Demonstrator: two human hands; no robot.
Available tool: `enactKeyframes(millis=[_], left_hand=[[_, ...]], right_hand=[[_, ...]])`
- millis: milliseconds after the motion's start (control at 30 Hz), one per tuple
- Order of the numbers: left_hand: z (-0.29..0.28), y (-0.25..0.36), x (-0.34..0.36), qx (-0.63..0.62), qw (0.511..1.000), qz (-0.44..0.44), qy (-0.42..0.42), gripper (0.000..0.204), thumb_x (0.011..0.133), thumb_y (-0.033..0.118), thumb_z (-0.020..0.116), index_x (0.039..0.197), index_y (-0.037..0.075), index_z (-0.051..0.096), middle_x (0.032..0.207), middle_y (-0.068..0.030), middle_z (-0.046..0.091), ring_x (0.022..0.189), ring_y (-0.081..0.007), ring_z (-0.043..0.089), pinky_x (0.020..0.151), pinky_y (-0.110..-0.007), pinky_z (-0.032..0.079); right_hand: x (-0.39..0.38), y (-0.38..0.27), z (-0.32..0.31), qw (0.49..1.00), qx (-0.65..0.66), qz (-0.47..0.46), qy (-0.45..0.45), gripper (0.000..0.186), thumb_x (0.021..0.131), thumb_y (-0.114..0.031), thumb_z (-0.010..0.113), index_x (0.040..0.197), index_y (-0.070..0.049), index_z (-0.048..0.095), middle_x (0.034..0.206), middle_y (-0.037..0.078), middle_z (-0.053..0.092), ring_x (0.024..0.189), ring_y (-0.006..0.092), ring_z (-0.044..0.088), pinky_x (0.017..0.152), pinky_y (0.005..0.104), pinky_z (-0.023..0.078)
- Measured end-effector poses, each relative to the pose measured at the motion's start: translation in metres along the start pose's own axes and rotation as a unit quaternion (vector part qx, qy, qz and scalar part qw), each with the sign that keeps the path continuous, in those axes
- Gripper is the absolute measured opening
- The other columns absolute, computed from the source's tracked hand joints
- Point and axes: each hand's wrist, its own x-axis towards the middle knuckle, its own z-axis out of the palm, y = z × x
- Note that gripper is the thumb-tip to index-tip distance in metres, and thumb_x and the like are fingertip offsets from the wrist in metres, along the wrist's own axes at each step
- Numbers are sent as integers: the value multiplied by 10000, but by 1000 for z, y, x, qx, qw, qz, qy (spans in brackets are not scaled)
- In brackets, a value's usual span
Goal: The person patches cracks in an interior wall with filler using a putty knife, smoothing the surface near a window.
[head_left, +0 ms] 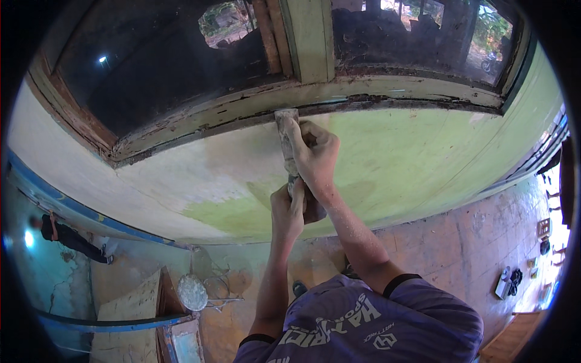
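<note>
Flat tool [287, 145] met wall [393, 151], gripped by fingers of left hand [287, 212] and right hand [316, 157]; apparent smoothing next needed even pressure.

Tool [287, 148] against wall [387, 157] (window frame [315, 60] just above), floor [436, 254] below.

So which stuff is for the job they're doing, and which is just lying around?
Looks part of the job:
flat, smeared tool, held by the left hand and right hand
green-and-white wall behind it

Probably just lying around:
white thing and black thing on the floor, right
round, pale thing, lower left (maybe for the job; can't tell)
</note>
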Motion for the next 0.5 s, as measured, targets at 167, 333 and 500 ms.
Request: enactKeyframes(millis=[167, 333, 500], left_hand=[[30, -117, -44, 38, 998, -42, 10, 442, 965, 309, 510, 730, -62, 564, 541, -115, 515, 509, -178, 510, 511, -378, 415], [61, -154, -47, 70, 996, -12, -44, 394, 946, 283, 528, 762, -60, 597, 578, -173, 571, 525, -251, 588, 525, -379, 438], [56, -26, -4, 2, 998, 57, -42, 408, 947, 311, 520, 757, -47, 562, 584, -111, 548, 540, -181, 514, 513, -352, 403]], right_hand=[[-61, 90, -46, 994, -99, 42, 9, 377, 887, -139, 694, 586, 15, 527, 518, -60, 378, 511, 15, 324, 429, 241, 259], [-70, 132, -89, 992, -97, 50, 61, 445, 887, -147, 697, 530, -18, 466, 506, -69, 356, 494, 19, 302, 423, 255, 213], [2, 28, -66, 992, -103, -10, 66, 444, 866, -159, 719, 534, 2, 473, 485, -37, 383, 479, 31, 325, 415, 276, 254]])
